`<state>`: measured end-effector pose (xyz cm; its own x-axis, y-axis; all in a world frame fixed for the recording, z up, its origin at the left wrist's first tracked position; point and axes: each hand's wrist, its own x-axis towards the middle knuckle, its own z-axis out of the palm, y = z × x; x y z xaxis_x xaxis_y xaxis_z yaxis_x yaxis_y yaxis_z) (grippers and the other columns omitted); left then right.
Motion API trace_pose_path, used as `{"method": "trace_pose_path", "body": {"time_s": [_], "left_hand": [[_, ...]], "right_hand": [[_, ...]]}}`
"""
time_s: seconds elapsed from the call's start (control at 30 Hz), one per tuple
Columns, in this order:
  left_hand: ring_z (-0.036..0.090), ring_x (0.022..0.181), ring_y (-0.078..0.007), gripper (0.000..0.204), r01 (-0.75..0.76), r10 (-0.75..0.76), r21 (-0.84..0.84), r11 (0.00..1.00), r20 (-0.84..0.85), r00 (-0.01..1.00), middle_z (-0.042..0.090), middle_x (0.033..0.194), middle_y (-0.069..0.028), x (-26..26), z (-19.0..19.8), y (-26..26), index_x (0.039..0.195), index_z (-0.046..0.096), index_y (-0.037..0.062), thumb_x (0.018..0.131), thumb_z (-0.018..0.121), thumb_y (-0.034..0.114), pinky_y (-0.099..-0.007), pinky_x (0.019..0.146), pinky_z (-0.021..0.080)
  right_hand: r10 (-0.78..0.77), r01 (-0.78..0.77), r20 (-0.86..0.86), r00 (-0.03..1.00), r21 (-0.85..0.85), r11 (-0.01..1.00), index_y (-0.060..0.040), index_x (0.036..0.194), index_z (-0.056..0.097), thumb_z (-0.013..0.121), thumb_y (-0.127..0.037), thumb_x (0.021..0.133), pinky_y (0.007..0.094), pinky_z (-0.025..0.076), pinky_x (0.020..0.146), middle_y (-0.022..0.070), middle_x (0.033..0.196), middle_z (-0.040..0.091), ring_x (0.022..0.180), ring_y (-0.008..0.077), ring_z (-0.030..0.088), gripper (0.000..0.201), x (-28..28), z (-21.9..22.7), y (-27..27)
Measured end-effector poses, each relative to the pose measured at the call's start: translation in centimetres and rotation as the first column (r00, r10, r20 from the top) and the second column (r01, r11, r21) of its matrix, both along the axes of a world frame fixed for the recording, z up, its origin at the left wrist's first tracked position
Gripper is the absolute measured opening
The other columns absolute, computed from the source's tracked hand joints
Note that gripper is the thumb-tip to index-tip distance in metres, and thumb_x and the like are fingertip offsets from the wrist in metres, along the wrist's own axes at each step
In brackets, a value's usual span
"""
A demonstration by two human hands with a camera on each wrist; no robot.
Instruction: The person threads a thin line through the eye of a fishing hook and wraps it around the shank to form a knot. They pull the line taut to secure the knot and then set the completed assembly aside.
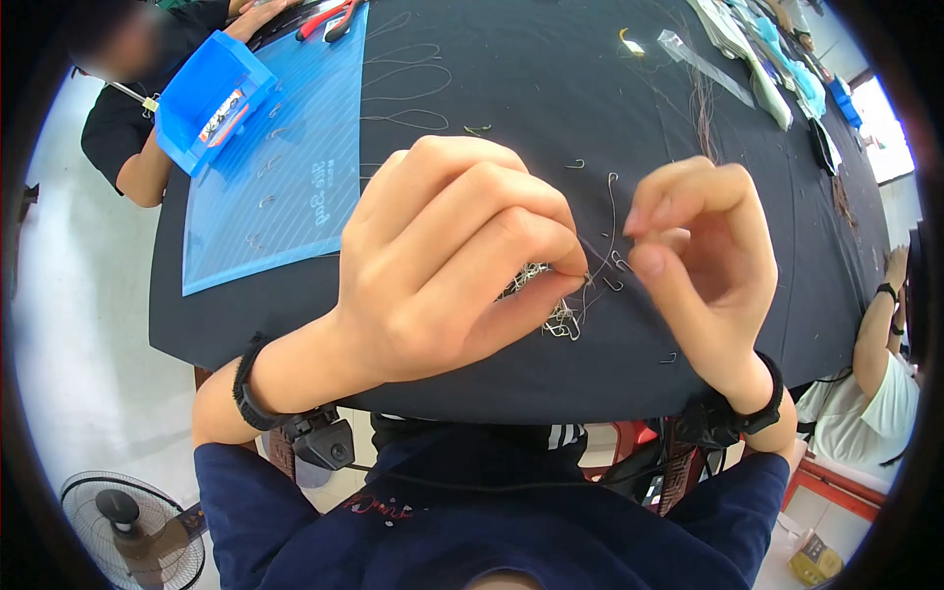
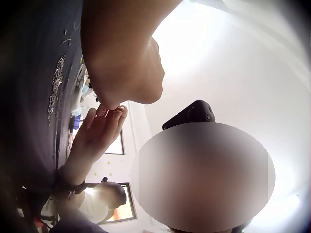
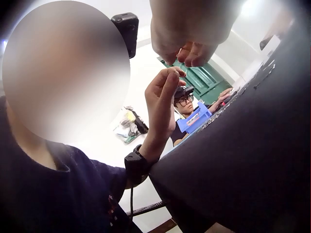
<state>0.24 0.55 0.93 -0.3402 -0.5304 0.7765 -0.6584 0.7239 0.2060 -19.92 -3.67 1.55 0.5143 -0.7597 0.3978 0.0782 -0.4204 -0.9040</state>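
Observation:
In the head view my left hand (image 1: 457, 261) pinches a thin line (image 1: 584, 303) between thumb and fingers; the tips hide what else is there. A tangled pile of small metal hooks (image 1: 562, 323) lies partly hidden beneath that hand. To its right, my right hand (image 1: 710, 261) is raised with bent fingers and a gap between thumb and forefinger, nothing visible in it. Between the hands, loose hooks (image 1: 614, 285) and a hook with a line (image 1: 613, 179) lie on the black cloth. Both hands, left (image 2: 121, 63) and right (image 2: 97, 138), face each other in the left wrist view.
A blue ribbed sheet (image 1: 295, 157) holds hooks with looped lines. Another person holds a blue bin (image 1: 211, 103) over it. Red-handled pliers (image 1: 332, 20) lie at the back. Bundled lines (image 1: 704, 108) and plastic packets (image 1: 752, 59) are at back right; single hooks (image 1: 669, 358) lie about.

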Motion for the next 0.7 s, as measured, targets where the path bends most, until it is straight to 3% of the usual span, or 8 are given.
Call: {"method": "trace_pose_path", "body": {"time_s": [0.13, 0.53, 0.7], "left_hand": [[0.055, 0.080, -0.0237, 0.030, -0.007, 0.007, -0.023, 1.000, -0.001, 1.000, 0.062, 0.082, -0.0033, 0.02, -0.17, -0.03, 0.077, 0.064, 0.0072, 0.049, 0.074, -0.001, -0.0296, 0.068, 0.045], [0.055, 0.080, -0.0232, 0.029, 0.052, -0.054, -0.039, 0.998, -0.047, 0.997, 0.063, 0.084, -0.0036, -0.07, -0.24, -0.26, 0.079, 0.064, 0.0071, 0.052, 0.074, -0.001, -0.0294, 0.068, 0.045], [0.055, 0.079, -0.0233, 0.029, 0.064, -0.065, -0.025, 0.998, -0.042, 0.997, 0.063, 0.084, -0.0040, -0.03, -0.26, -0.27, 0.079, 0.064, 0.0070, 0.054, 0.074, -0.002, -0.0294, 0.068, 0.045]], "right_hand": [[0.126, -0.160, -0.185, 0.975, -0.177, 0.971, 0.0013, 0.095, 0.051, 0.069, -0.008, 0.081, 0.0188, 0.039, 0.057, 0.0089, 0.089, 0.051, 0.070, 0.0085, 0.047, 0.025, -0.22, 0.20, 0.12], [0.134, -0.185, -0.238, 0.962, -0.209, 0.960, 0.0029, 0.092, 0.057, 0.066, 0.002, 0.079, 0.0188, 0.041, 0.055, 0.0092, 0.088, 0.056, 0.069, 0.0083, 0.052, 0.015, -0.44, -0.17, -0.02], [0.165, -0.154, -0.184, 0.969, 0.073, 0.985, 0.0028, 0.091, 0.056, 0.059, -0.001, 0.085, 0.0185, 0.040, 0.054, 0.0076, 0.084, 0.056, 0.066, 0.0076, 0.051, 0.007, -0.10, 0.27, 0.39]]}}
